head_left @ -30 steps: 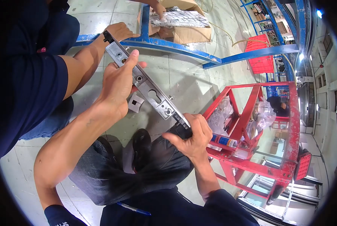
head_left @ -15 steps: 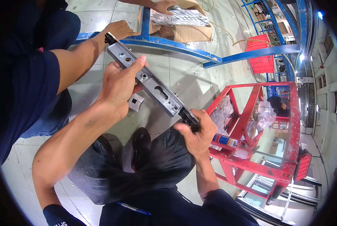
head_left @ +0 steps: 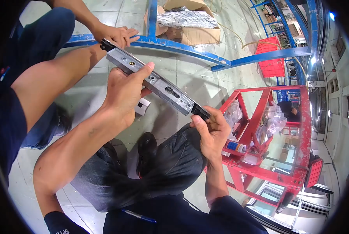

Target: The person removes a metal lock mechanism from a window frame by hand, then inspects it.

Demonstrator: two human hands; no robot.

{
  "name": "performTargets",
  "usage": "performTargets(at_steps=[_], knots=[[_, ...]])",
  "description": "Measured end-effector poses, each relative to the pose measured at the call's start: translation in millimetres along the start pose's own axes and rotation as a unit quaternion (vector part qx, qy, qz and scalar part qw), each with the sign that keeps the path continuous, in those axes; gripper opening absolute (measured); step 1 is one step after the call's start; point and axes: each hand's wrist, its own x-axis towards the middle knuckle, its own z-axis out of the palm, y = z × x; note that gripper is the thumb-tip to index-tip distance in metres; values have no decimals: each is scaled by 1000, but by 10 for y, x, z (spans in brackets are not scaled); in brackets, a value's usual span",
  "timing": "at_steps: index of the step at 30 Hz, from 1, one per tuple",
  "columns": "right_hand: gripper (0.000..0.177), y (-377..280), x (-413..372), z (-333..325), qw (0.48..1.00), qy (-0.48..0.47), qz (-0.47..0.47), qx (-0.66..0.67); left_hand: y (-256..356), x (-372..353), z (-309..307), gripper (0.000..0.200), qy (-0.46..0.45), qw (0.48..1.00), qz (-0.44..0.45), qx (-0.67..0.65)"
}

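A long grey metal fitting with holes, a keyhole-like slot and black end pieces slants across the view above my knees. My left hand is closed around its middle, the thumb lying over the top edge. At the lower right, my right hand pinches the black end piece between thumb and fingers. The opposite black end points to the upper left, near a co-worker's hands. Below the fitting, a small white piece with a dark square lies on the floor.
A blue metal frame crosses ahead, with an open cardboard box of wrapped silvery parts behind it. To the right stands a red metal frame holding plastic bags. A red crate sits farther back. A co-worker crouches at left.
The fitting has tilted and its right end has shifted right, along with my right hand. The co-worker's hand has left the box and come to the other hand by the blue frame.
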Motion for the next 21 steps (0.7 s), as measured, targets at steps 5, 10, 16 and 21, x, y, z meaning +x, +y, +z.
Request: performTargets(at_steps=[5, 10, 16, 21], knots=[[31, 29, 11, -32, 1000, -3, -17, -23, 5, -12, 19, 32, 10, 1000, -8, -10], [30, 4, 61, 23, 1000, 17, -9, 20, 1, -8, 37, 33, 20, 999, 3, -28], [28, 4, 37, 10, 1000, 20, -8, -9, 8, -21, 46, 33, 6, 999, 4, -34], [28, -3, 28, 38, 999, 38, -30, -22, 107, -55, 61, 50, 1, 984, -38, -177]])
